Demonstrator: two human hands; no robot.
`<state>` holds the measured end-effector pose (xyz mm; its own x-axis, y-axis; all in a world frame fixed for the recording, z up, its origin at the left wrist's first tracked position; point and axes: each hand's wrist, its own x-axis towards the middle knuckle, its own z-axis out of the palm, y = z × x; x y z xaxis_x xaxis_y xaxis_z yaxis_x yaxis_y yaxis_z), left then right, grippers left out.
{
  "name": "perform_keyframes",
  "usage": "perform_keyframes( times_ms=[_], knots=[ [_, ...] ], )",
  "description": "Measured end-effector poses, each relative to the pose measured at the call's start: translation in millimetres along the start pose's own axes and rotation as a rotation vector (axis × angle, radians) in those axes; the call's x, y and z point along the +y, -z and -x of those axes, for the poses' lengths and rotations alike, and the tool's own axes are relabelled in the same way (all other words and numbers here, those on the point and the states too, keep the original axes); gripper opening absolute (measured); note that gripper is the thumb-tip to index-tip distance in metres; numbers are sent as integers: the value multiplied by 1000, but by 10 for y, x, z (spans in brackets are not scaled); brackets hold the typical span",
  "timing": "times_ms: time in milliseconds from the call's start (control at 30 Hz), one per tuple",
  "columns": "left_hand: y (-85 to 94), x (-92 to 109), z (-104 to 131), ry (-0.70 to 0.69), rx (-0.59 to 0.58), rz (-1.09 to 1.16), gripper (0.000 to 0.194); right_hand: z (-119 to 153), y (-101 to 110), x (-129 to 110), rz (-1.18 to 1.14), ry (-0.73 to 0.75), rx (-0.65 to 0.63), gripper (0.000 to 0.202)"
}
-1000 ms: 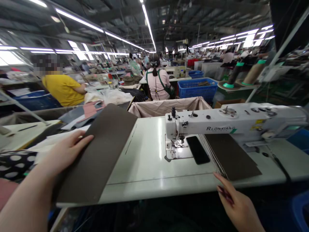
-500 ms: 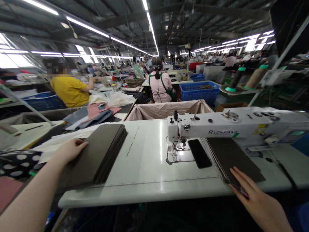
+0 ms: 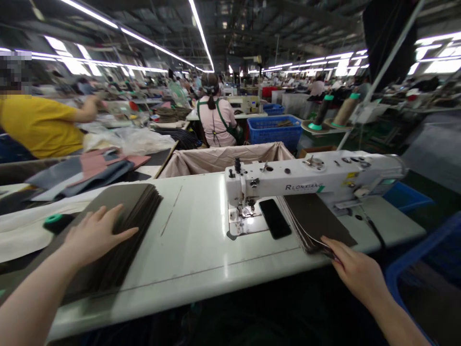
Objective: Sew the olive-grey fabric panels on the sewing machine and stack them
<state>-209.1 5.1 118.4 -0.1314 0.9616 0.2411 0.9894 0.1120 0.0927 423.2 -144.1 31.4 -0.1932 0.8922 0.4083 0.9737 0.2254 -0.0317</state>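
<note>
My left hand [image 3: 99, 234] rests with spread fingers on top of a stack of dark brown-grey panels [image 3: 133, 202] at the left of the pale green table [image 3: 187, 226]. Under the arm of the white sewing machine [image 3: 273, 180] lies a second stack of dark panels [image 3: 317, 216]. At its near corner my right hand [image 3: 351, 264] pinches the top panel, whose edge is slightly lifted. Something small and dark, hard to make out, is also in that hand. A black phone [image 3: 275, 219] lies between the needle area and the right stack.
A dark thread cone with a green top [image 3: 57, 222] lies left of the left stack. Beyond the table are a cloth-lined bin [image 3: 209, 161], a blue crate [image 3: 275, 129], thread spools [image 3: 320, 113], and two seated people. Grey and pink pieces [image 3: 97, 168] lie at the back left.
The view has turned right. My left hand has moved onto the stack and its fingers have spread. My right hand has closed on the right stack's near corner, lifting the top panel's edge.
</note>
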Motion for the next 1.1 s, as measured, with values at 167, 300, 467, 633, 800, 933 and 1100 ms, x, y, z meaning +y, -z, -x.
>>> perform_keyframes(
  times_ms=[167, 300, 467, 633, 800, 933, 1100],
  knots=[
    [-217, 1398, 709, -90, -728, 951, 61, -117, 561, -622, -250, 148, 59, 37],
    [-572, 2407, 1276, -76, -1154, 1332, 58, -250, 611, -1444, -575, 497, -283, 22],
    [-986, 2467, 1373, -179, -923, 1249, 69, -359, 192, -1839, -1016, 736, -516, 25],
    [-1127, 1774, 1294, -214, -223, 654, 83, -779, -223, -1705, -888, 241, -466, 29],
    [-1208, 1576, 1331, -590, -138, 276, 68, -1404, -749, -1745, -442, 120, -369, 51],
    [-1260, 1613, 1330, -656, -168, 210, 61, -1574, -986, -1778, -314, 135, -383, 53],
    [-1205, 1658, 1161, -655, -182, 235, 60, -1452, -1069, -1690, -309, 100, -358, 50]
  ],
)
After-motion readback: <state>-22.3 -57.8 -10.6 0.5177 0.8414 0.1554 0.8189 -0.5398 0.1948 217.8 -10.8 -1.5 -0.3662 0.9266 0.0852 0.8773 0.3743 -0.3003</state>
